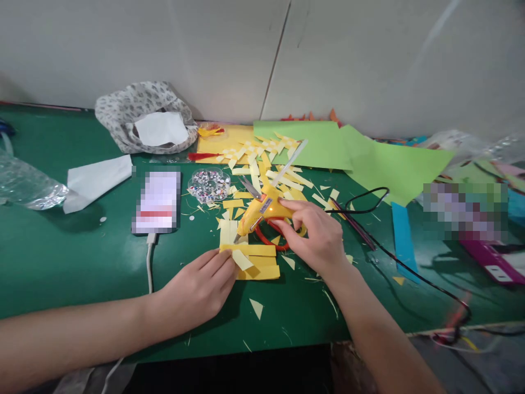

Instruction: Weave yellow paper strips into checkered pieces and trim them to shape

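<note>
My right hand is wrapped round the back of a yellow hot glue gun, whose small light glows orange. A clear glue stick sticks up out of its rear. The nozzle points down at folded yellow paper strips laid across one another; whether it touches them I cannot tell. My left hand pinches the left edge of these strips, fingertips closed near the nozzle. Partly hidden under the gun lie scissors with red handles.
Yellow woven paper pieces and green sheets lie at the back. Beside a phone stands a case of googly eyes. A fabric bag leans by the wall. The gun's black cord runs right, past a blue strip.
</note>
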{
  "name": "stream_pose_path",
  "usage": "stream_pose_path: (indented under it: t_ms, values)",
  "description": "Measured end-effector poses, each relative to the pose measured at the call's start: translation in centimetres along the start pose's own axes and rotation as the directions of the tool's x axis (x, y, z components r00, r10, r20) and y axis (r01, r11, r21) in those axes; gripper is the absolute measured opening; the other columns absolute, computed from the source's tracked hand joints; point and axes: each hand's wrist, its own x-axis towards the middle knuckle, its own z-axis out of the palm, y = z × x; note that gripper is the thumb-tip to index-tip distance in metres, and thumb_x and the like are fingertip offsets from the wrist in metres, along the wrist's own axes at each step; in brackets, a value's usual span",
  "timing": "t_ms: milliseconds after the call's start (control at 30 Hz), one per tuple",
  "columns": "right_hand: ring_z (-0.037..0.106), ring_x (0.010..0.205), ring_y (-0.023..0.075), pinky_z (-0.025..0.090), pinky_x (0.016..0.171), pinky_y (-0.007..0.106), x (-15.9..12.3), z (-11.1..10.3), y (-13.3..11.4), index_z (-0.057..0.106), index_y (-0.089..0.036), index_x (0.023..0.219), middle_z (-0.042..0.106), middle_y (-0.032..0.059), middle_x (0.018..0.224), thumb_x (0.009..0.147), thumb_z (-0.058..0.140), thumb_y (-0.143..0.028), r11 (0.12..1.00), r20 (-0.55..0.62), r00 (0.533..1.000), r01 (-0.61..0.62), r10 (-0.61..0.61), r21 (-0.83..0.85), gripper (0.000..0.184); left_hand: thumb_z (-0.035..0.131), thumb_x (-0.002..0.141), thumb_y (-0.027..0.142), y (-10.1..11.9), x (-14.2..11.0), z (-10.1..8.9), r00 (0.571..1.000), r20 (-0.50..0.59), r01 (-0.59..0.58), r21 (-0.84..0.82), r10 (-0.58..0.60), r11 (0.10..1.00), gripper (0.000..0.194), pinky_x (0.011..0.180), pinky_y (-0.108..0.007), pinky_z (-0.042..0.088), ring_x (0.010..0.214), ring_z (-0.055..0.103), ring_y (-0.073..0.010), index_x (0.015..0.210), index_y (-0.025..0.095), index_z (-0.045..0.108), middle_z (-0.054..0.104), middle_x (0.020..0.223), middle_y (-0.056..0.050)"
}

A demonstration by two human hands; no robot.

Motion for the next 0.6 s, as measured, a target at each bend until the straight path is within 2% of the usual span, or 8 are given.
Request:
stream_pose_path:
  t_ms: [133,300,600]
  values:
    - [0.068,0.091,0.0219,0.057,0.07,0.035,-0.08,0.02,0.05,0.039,-0.025,0.071,0.071,0.0041,0.091,0.075,0.065,-0.016,0.998,-0.012,0.998,-0.061,0.061,0.016,0.028,0.047,0.087,0.008,0.02,-0.07,0.03,1.0,-0.013,0.003,0.002,-0.003,1.0,0.019,0.084,-0.035,0.049,0.094,0.061,-0.0228,0.093,0.006,0.064,0.065,0.091,-0.012]
    - [0.066,0.095,0.0214,0.057,0.072,0.035,-0.15,0.21,0.17,0.04,-0.025,0.073,0.069,0.0078,0.098,0.076,0.063,-0.012,1.0,0.055,0.999,-0.002,0.001,0.02,0.026,0.046,0.087,0.007,0.03,-0.05,0.01,1.0,-0.011,0.003,-0.001,-0.003,1.0,0.019,0.084,-0.036,0.05,0.094,0.062,-0.0232,0.094,0.005,0.064,0.065,0.092,-0.013]
    - [0.066,0.094,0.0209,0.057,0.072,0.035,-0.05,0.36,0.16,0.038,-0.024,0.072,0.069,0.0096,0.098,0.078,0.061,-0.013,0.999,0.064,0.998,0.028,-0.027,-0.021,0.027,0.044,0.087,0.007,0.01,0.12,-0.02,0.999,-0.041,0.011,0.018,-0.01,1.0,0.02,0.082,-0.034,0.05,0.091,0.062,-0.0215,0.09,0.006,0.064,0.066,0.09,-0.01]
